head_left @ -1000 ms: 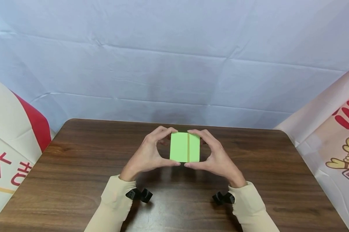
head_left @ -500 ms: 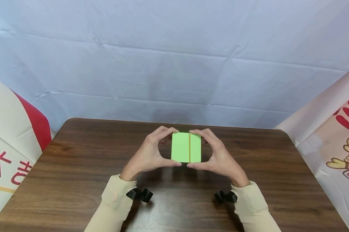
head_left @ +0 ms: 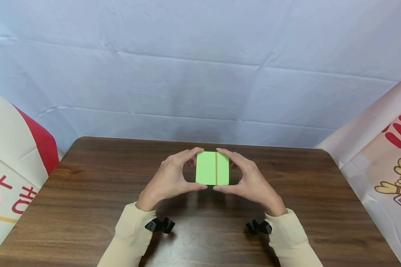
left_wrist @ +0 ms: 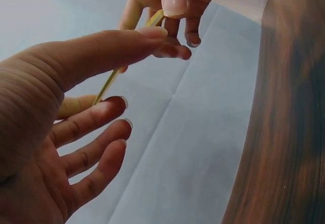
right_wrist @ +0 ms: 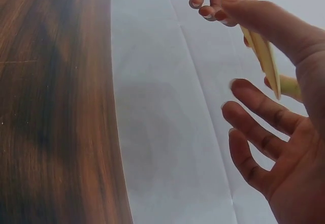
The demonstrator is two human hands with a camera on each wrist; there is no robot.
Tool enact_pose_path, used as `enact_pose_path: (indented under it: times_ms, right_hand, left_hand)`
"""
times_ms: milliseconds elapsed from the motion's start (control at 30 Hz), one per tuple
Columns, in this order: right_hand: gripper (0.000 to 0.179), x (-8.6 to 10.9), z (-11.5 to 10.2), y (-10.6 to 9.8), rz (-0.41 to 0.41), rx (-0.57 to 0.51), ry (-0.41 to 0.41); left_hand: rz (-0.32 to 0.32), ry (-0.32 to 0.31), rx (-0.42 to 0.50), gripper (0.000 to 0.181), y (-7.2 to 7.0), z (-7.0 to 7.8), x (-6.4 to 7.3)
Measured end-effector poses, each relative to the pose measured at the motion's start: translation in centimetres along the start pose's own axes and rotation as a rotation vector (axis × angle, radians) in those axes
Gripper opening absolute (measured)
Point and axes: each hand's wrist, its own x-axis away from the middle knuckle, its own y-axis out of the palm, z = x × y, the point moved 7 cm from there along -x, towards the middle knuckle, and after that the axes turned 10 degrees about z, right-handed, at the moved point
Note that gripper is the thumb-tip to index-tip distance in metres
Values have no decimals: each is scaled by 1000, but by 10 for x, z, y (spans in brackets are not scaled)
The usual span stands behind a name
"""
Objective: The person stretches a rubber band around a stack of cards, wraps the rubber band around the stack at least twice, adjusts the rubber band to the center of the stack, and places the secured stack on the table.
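A thin light-green square pad (head_left: pixel 206 168) is held up above the table in the head view, with a narrow yellow-brown band, like a rubber band, running across it right of its middle. My left hand (head_left: pixel 169 175) pinches its left part between thumb at the near edge and index finger at the far edge. On the other side my right hand (head_left: pixel 253 180) grips it the same way. Seen nearly edge-on in the left wrist view, the pad (left_wrist: pixel 106 87) is a slim yellowish strip; in the right wrist view the pad (right_wrist: pixel 265 56) looks slightly wider. Its underside is hidden.
Below the hands lies a dark brown wooden table (head_left: pixel 87 185) with rounded far corners. A pale blue-white cloth (head_left: pixel 200 74) hangs behind it. Printed cloths flank it: red characters on the left cloth (head_left: pixel 10 178), a cartoon figure on the right cloth (head_left: pixel 387 167).
Both hands keep their hold. The pad shifted slightly right, then slightly back left and up in the head view. The band's two strands, distinct a second ago, now look nearly merged.
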Motion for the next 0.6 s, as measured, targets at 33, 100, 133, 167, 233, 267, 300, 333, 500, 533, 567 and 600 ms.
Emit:
enact_pose_path:
  times_ms: [33,100,133,167,233,267,300,333,500,533,567,600]
  right_hand:
    - [99,0,0,1,-7,10,0]
    - [99,0,-1,2,-18,26,-5]
    - [100,0,-1,3,-23,34,-4]
    - [101,0,-1,3,-27,45,-2]
    - [101,0,-3,4,-32,69,-4]
    - [101,1,-3,4,-35,85,-2]
    - [102,1,-3,4,-37,105,1]
    - [102,2,-4,5,-39,128,4]
    - [103,3,-7,8,-53,202,0]
    - [103,2,-7,9,-53,206,-3]
    - [103,2,-8,9,-52,207,-4]
    - [103,2,-8,9,-49,207,-2]
  left_hand:
    - [-3,2,-21,87,0,0,0]
    - [-9,3,-61,86,1,1,0]
    - [-10,4,-82,86,1,2,0]
    - [-13,4,-104,86,2,3,0]
    - [-17,2,-145,85,3,3,0]
    - [-19,0,-162,85,4,3,1]
    - [-20,0,-177,85,4,2,1]
    - [-21,-1,-190,85,5,2,1]
    - [-15,-1,-216,87,7,1,2]
    - [-12,0,-219,87,7,1,2]
    - [-9,0,-219,87,7,1,2]
    - [-6,1,-218,86,7,2,2]
